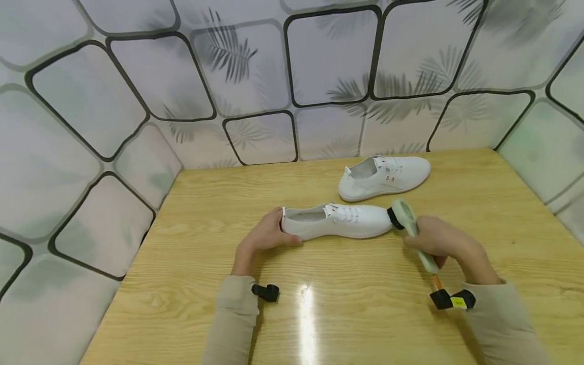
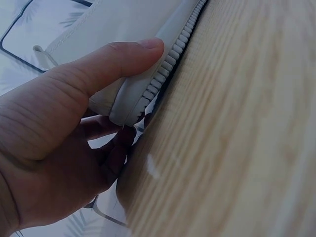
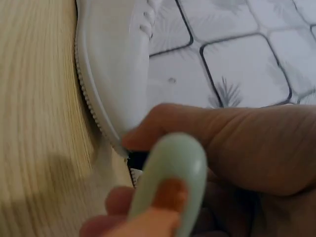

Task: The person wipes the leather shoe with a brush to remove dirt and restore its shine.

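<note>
A white lace-up shoe lies sole down on the wooden table, toe pointing right. My left hand grips its heel, the thumb along the near side just above the ribbed sole and the other fingers behind the heel. In my right hand is a pale green brush with dark bristles, held by its handle. Those bristles are right at the shoe's toe. From the right wrist view, the rounded handle end stands in front, hiding most of the brush head beyond the toe.
Behind the held shoe, a second white shoe sits on the table, its toe also to the right. A patterned wall covering rises along the table's back and sides. Each wrist wears a small black camera.
</note>
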Motion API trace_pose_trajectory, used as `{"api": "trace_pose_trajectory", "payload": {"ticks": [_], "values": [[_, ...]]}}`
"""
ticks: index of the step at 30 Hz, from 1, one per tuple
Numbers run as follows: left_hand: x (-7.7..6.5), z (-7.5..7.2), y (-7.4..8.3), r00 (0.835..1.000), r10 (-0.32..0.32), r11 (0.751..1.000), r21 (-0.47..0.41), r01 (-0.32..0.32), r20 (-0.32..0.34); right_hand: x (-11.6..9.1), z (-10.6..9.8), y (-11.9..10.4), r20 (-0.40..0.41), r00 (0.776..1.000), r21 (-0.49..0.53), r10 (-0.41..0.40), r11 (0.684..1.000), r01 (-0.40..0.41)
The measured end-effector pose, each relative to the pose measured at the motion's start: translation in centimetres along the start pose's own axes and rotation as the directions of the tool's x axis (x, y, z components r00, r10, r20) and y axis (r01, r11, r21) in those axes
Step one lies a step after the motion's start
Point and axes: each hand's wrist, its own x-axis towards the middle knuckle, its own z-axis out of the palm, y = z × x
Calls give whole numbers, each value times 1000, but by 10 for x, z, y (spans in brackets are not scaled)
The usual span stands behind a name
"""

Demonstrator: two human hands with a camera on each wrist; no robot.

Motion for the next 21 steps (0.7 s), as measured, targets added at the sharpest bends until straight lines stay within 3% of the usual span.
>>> {"api": "trace_pose_trajectory", "payload": {"ticks": [3,9,12,15,21], "values": [[1,-1,2,1000,-18,1000,1,18,-1,-4,4,0,36,999,49,-26,998,25],[6,-1,6,1000,-10,1000,20,10,-8,5,6,3,-57,998,92,-40,995,45],[7,-1,5,1000,-6,999,34,6,-1,5,8,3,-33,999,106,-42,993,46],[5,-2,4,1000,0,1000,22,0,4,2,9,1,3,999,91,-50,995,49],[-2,-7,4,999,-39,997,-63,38,-5,0,5,-6,-68,995,-14,-75,997,75]]}}
